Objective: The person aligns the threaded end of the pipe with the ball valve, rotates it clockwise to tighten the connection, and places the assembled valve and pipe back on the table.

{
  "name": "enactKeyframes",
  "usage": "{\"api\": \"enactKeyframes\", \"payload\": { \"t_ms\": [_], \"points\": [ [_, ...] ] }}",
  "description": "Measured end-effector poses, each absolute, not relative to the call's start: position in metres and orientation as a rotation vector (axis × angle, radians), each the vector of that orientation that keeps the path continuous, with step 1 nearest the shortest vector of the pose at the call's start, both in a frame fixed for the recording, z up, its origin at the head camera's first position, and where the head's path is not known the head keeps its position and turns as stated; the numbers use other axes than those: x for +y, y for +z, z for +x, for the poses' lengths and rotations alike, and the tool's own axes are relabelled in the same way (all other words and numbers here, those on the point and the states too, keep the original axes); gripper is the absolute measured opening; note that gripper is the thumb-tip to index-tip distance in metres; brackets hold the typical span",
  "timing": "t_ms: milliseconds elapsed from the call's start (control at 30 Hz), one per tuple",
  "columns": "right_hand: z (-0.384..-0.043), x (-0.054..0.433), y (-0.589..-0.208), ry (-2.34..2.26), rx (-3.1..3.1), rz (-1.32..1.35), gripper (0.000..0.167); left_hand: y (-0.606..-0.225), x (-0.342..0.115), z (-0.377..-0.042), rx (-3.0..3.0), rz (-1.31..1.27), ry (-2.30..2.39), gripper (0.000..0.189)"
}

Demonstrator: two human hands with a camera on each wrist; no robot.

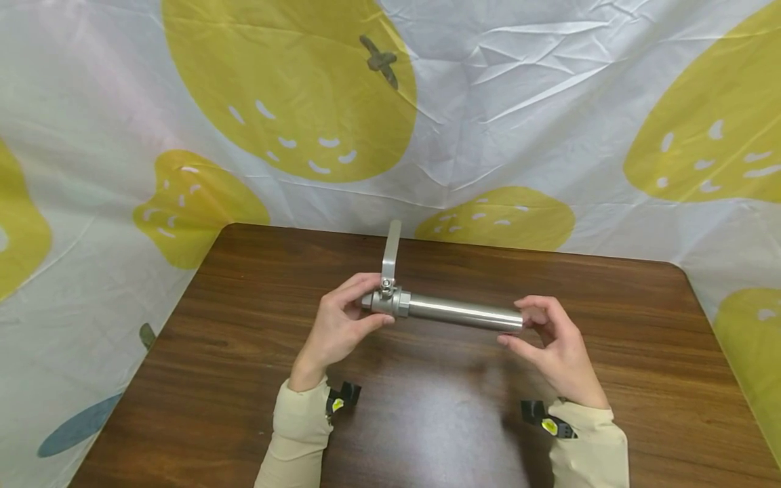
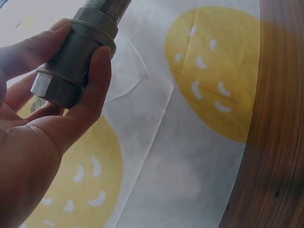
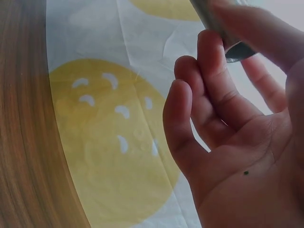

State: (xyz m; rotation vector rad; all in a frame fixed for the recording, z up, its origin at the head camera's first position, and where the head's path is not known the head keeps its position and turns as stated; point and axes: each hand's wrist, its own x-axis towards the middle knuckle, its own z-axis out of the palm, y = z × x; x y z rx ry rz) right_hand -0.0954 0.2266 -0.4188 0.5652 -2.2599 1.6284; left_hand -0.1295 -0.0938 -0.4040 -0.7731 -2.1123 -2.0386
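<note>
A steel ball valve (image 1: 384, 302) with a flat lever handle (image 1: 392, 251) is joined to a shiny metal pipe (image 1: 464, 313). My left hand (image 1: 337, 325) grips the valve body, thumb on the near side and fingers on the far side. In the left wrist view the hexagonal end of the valve (image 2: 59, 88) shows between the fingers. My right hand (image 1: 558, 349) pinches the pipe's free end between thumb and fingers. The right wrist view shows the pipe's rim (image 3: 240, 51) and the other fingers loosely bent below it. Valve and pipe are held above the table, the lever pointing away from me.
A dark brown wooden table (image 1: 201, 366) lies beneath both hands. Behind and beside it hangs a white cloth (image 1: 451, 108) printed with yellow fruit. Black camera mounts sit on both wrists, by the beige sleeves (image 1: 299, 427).
</note>
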Motion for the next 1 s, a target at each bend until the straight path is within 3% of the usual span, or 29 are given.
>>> {"api": "enactKeyframes", "payload": {
  "t_ms": [267, 1000],
  "points": [
    [-0.0951, 0.2276, -0.4204, 1.623, -2.257, 0.596, 0.050, -0.4040, -0.0950, -0.1294, -2.124, -0.759, -2.040, 0.054],
    [-0.0959, 0.2285, -0.4198, 1.539, -2.296, 0.575, 0.050, -0.4031, -0.0966, -0.1290, -2.132, -0.746, -2.029, 0.054]
  ]
}}
